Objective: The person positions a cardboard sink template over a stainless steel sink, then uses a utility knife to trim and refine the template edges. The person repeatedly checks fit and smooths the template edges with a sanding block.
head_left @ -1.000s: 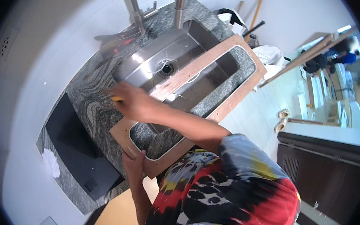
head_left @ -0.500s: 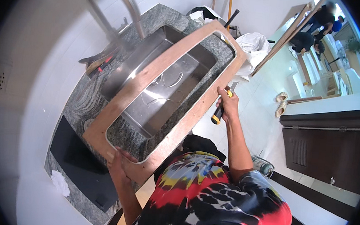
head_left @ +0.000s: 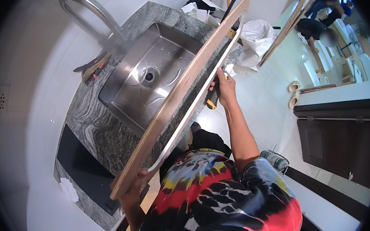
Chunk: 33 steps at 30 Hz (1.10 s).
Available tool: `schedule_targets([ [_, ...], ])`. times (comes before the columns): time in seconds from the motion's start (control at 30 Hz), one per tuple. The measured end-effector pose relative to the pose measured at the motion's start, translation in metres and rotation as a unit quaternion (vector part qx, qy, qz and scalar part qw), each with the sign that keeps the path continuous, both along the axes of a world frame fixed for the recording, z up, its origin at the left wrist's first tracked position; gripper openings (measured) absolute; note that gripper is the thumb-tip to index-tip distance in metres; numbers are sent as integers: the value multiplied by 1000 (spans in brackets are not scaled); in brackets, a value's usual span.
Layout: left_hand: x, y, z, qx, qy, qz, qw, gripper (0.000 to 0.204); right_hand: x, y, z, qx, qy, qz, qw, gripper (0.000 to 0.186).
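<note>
A long wooden frame [head_left: 168, 110] with a big rounded cut-out and a white inner edge is tilted steeply over the sink, so I see it nearly edge-on. My left hand [head_left: 133, 189] is closed around its near lower end; part of the fingers is behind the wood. My right hand [head_left: 227, 89] is at the frame's right side, closed on a black-and-yellow utility knife [head_left: 213, 98], with fingertips close against the frame's edge. Beyond the frame, the steel sink [head_left: 119, 99] shows its round drain [head_left: 150, 76] and a few curled thin strips lying inside.
A tall curved faucet [head_left: 89, 11] rises behind the sink on the grey stone countertop [head_left: 83, 116]. Hand tools [head_left: 96, 68] lie left of it. A black panel [head_left: 81, 164] and white crumpled paper [head_left: 69, 189] are nearer. A white sack [head_left: 257, 41] stands right; people work beyond.
The frame has turned from showing its broad face to nearly edge-on, uncovering the sink and drain. My right hand has moved slightly up and left with the knife.
</note>
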<state>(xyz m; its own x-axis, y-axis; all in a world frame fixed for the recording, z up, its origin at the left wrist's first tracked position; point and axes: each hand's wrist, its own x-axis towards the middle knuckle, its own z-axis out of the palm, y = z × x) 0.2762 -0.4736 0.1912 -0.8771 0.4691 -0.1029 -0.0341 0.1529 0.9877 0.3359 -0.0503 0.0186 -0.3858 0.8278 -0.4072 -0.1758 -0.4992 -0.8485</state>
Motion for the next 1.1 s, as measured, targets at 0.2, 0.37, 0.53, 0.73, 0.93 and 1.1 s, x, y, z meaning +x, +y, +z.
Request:
schedule_targets([
  [0.2, -1, -2, 17, -154, 109, -112, 976, 27, -11, -23, -6, 184, -128, -50, 973, 36],
  [0.37, -5, -28, -12, -110, 161, -173, 965, 38, -10, -36, -20, 300, -295, -4, 907, 33],
  [0.53, -9, -47, 20, -130, 150, -246, 949, 42, -10, -68, 20, 348, -380, 12, 857, 36],
  [0.73, -34, -36, 68, -187, 142, -341, 910, 75, -7, -76, 20, 352, -356, -2, 866, 36],
  [0.93, -27, 83, 87, -243, 165, -444, 846, 91, -8, -80, 12, 313, -354, 23, 881, 37],
  [1.1, 9, 142, 81, -267, 219, -473, 811, 82, -15, -71, 22, 333, -385, 37, 860, 37],
])
